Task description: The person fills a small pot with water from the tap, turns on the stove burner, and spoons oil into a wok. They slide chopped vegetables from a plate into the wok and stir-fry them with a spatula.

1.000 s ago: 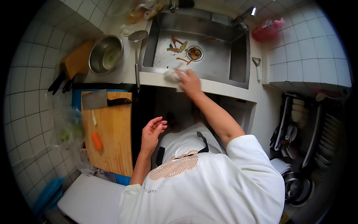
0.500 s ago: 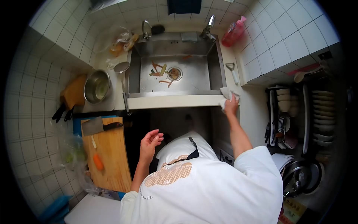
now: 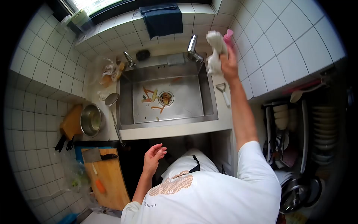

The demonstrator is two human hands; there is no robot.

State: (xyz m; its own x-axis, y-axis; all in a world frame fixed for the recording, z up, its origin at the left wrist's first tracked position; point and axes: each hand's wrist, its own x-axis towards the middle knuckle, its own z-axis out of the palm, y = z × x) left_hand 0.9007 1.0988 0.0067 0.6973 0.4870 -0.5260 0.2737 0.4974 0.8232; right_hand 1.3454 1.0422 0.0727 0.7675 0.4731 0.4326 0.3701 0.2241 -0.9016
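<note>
A white cloth (image 3: 215, 42) hangs from my right hand (image 3: 229, 66), whose fingers are closed on it. This hand is raised beside the faucet (image 3: 192, 50), partly in front of a pink bottle (image 3: 228, 36). My left hand (image 3: 152, 156) hovers in front of the counter edge, near my body, holding nothing, its fingers loosely bent and apart. Vegetable peelings (image 3: 153, 96) lie around the drain of the steel sink (image 3: 179, 115). On the counter right of the sink is a peeler (image 3: 223, 94).
At left, a cleaver (image 3: 91, 155) and a carrot piece (image 3: 100, 186) rest on a wooden cutting board (image 3: 112, 186). A metal pot (image 3: 92, 119) and a long-handled ladle or strainer (image 3: 112, 99) stand left of the sink. Stacked bowls (image 3: 323, 130) fill a rack at right.
My right hand has lifted the cloth off the counter's front right corner and carried it back toward the wall. The view has tilted up, showing the window and more of the blue towel.
</note>
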